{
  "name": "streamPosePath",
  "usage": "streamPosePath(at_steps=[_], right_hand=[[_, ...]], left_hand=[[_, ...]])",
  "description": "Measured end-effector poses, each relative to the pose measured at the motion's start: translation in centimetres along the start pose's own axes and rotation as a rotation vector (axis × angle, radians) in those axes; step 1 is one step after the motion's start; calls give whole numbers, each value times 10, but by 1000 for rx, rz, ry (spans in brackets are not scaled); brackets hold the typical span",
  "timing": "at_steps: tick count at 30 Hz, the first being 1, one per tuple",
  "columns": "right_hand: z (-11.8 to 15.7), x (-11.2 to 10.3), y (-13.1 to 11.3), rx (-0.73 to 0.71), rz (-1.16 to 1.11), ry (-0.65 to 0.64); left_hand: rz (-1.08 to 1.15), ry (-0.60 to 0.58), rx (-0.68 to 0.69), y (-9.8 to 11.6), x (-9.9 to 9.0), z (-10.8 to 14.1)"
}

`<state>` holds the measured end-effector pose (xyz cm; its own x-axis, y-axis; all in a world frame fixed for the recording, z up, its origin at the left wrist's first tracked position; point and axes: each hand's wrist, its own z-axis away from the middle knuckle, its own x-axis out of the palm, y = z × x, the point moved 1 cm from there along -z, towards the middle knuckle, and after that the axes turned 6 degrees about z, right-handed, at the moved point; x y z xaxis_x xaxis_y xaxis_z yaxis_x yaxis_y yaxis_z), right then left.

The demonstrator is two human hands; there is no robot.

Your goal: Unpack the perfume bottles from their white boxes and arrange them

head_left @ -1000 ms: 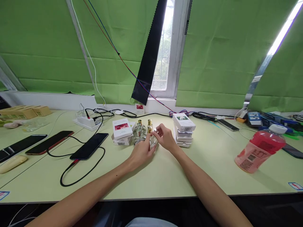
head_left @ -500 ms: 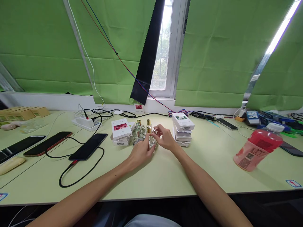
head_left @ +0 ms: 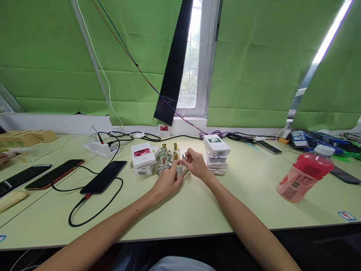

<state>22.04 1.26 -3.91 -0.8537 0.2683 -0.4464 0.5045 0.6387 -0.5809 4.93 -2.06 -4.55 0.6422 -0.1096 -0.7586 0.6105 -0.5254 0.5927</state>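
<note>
My left hand (head_left: 168,180) is closed around the lower part of a clear glass perfume bottle (head_left: 185,170), which rests on or close above the table. The thumb and fingers of my right hand (head_left: 196,162) pinch at this bottle's silver top (head_left: 184,156). Partly hidden by my left hand, several more glass bottles (head_left: 163,161) with gold tops stand close by. Just left of them are stacked white boxes (head_left: 143,155) with a red flower picture. Beside my right hand rises another stack of white boxes (head_left: 216,146), the top one with a green-and-white picture.
On the left lie a black phone (head_left: 104,177) on a cable, two more phones, and a white power strip (head_left: 100,148). A bottle of red drink (head_left: 304,175) leans at the right. Cables run along the wall. Something like another person's fingers (head_left: 3,158) shows at the left edge.
My right fingers have shifted slightly at the bottle's silver top, which shows more clearly now. My left hand keeps its hold. The whole view has moved a little.
</note>
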Motion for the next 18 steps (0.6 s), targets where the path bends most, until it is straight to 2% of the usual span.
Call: streamPosePath(at_steps=[18], right_hand=[[2, 0, -5, 47, -58, -25]], left_hand=[[1, -7, 4, -3, 1, -2]])
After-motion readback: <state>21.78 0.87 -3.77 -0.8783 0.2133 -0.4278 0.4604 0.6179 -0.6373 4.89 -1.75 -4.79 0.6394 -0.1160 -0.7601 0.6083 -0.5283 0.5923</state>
